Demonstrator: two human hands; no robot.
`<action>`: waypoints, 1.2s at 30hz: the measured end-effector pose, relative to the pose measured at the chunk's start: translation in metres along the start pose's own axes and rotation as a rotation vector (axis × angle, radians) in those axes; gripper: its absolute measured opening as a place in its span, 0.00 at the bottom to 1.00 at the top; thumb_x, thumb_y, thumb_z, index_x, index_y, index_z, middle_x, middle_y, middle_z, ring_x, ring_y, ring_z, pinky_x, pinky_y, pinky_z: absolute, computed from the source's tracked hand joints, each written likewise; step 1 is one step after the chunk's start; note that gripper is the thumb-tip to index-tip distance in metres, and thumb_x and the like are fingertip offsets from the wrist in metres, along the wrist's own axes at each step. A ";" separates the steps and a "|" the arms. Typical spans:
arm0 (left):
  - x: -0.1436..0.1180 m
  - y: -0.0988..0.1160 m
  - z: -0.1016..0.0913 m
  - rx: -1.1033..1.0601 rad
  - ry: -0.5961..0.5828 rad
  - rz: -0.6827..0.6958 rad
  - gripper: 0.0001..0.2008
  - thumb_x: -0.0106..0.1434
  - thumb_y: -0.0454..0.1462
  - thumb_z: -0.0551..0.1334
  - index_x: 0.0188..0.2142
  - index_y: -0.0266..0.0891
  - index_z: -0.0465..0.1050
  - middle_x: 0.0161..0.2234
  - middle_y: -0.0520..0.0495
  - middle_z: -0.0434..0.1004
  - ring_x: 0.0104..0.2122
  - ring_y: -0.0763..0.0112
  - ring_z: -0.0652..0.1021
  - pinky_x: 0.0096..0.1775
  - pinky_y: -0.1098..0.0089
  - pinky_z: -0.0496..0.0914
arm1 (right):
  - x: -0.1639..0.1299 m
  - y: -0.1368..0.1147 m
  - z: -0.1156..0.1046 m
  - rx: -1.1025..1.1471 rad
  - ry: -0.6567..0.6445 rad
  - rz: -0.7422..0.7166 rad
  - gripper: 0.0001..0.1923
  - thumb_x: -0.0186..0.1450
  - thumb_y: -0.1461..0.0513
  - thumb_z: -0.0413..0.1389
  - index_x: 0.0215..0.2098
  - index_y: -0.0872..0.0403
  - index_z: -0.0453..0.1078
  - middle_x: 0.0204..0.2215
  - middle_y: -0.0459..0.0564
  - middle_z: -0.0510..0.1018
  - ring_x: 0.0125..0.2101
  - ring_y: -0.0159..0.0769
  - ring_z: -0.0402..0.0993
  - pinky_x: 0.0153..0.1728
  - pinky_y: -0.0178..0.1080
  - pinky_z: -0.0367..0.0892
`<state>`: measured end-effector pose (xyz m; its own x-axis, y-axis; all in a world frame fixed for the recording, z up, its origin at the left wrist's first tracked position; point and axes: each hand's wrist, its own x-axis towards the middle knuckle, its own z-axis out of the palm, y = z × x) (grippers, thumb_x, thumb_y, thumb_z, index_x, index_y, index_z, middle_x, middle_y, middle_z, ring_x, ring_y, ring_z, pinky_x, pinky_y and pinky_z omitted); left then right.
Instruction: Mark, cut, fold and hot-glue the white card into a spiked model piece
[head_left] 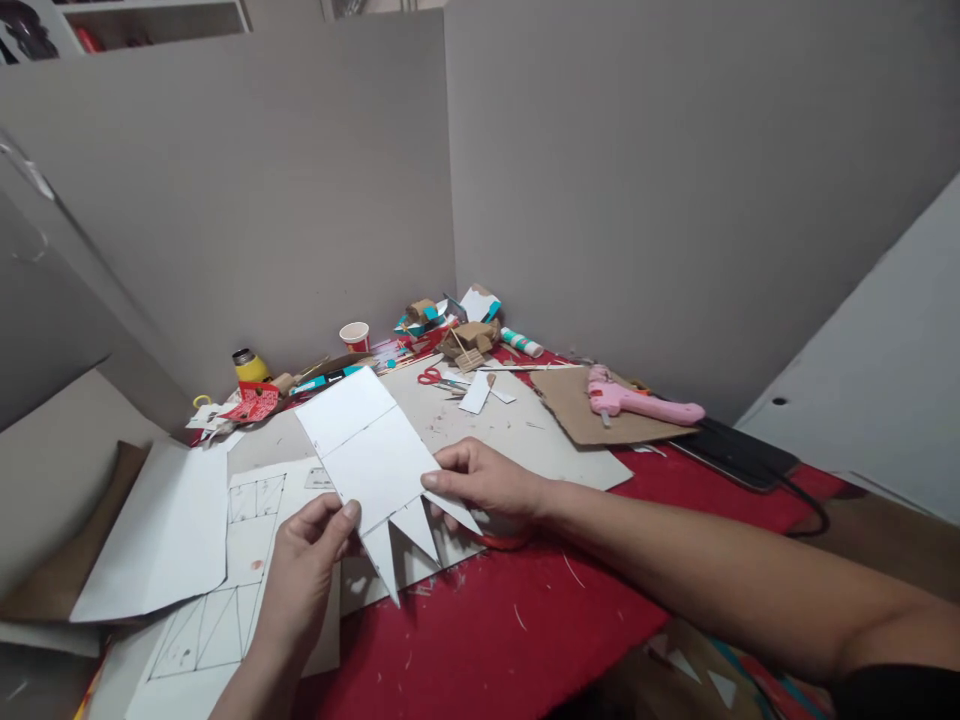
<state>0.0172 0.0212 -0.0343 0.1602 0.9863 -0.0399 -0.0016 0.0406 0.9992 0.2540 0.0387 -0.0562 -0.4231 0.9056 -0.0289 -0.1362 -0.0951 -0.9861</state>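
Both hands' fingers (346, 512) pinching paper cutout (371, 450)

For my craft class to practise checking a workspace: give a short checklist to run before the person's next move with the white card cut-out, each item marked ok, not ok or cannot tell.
1. Left hand grips the white card cut-out at its lower edge: ok.
2. Right hand pinches the cut-out's right edge: ok.
3. All three cut points free of tears: cannot tell.
4. Red-handled scissors lie apart from both hands: ok.
5. Pink glue gun rests on the brown cardboard, not on the red cloth: ok.
6. Cloth free of scraps: not ok, small offcuts are scattered over it.
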 end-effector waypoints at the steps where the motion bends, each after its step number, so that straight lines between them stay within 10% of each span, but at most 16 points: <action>1: 0.001 0.000 -0.001 -0.013 0.010 -0.001 0.11 0.56 0.44 0.70 0.28 0.39 0.76 0.21 0.55 0.71 0.23 0.76 0.69 0.30 0.75 0.67 | 0.000 0.000 -0.001 0.001 -0.008 0.011 0.24 0.54 0.45 0.64 0.27 0.59 0.72 0.21 0.48 0.77 0.17 0.29 0.71 0.16 0.30 0.64; 9: 0.006 0.000 -0.009 -0.108 0.081 0.006 0.12 0.58 0.43 0.69 0.37 0.37 0.77 0.28 0.52 0.77 0.27 0.74 0.75 0.33 0.72 0.71 | -0.006 -0.006 -0.001 -0.037 -0.181 0.103 0.21 0.55 0.49 0.65 0.25 0.60 0.72 0.19 0.47 0.76 0.14 0.27 0.68 0.17 0.30 0.64; 19: 0.016 -0.001 -0.028 -0.122 0.145 0.009 0.13 0.66 0.40 0.62 0.48 0.37 0.71 0.44 0.45 0.75 0.36 0.67 0.78 0.36 0.63 0.75 | 0.001 -0.012 -0.001 0.056 -0.014 -0.031 0.17 0.54 0.52 0.65 0.27 0.59 0.72 0.19 0.46 0.76 0.16 0.26 0.69 0.18 0.29 0.60; 27: 0.011 0.012 -0.023 -0.171 0.026 -0.118 0.12 0.53 0.39 0.72 0.32 0.34 0.75 0.27 0.51 0.78 0.23 0.70 0.78 0.26 0.70 0.72 | 0.011 -0.023 -0.014 0.206 0.277 -0.180 0.15 0.51 0.54 0.66 0.26 0.57 0.70 0.15 0.39 0.69 0.16 0.23 0.61 0.18 0.29 0.55; 36: 0.010 0.030 -0.018 -0.155 0.107 -0.090 0.14 0.45 0.38 0.75 0.32 0.38 0.77 0.25 0.51 0.82 0.26 0.66 0.81 0.29 0.71 0.72 | 0.010 -0.028 -0.017 0.227 0.200 -0.073 0.11 0.48 0.59 0.66 0.22 0.57 0.71 0.12 0.40 0.69 0.14 0.23 0.59 0.17 0.29 0.51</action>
<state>0.0013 0.0354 -0.0054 0.0613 0.9885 -0.1381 -0.1453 0.1457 0.9786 0.2689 0.0575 -0.0319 -0.2228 0.9748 -0.0134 -0.3658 -0.0964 -0.9257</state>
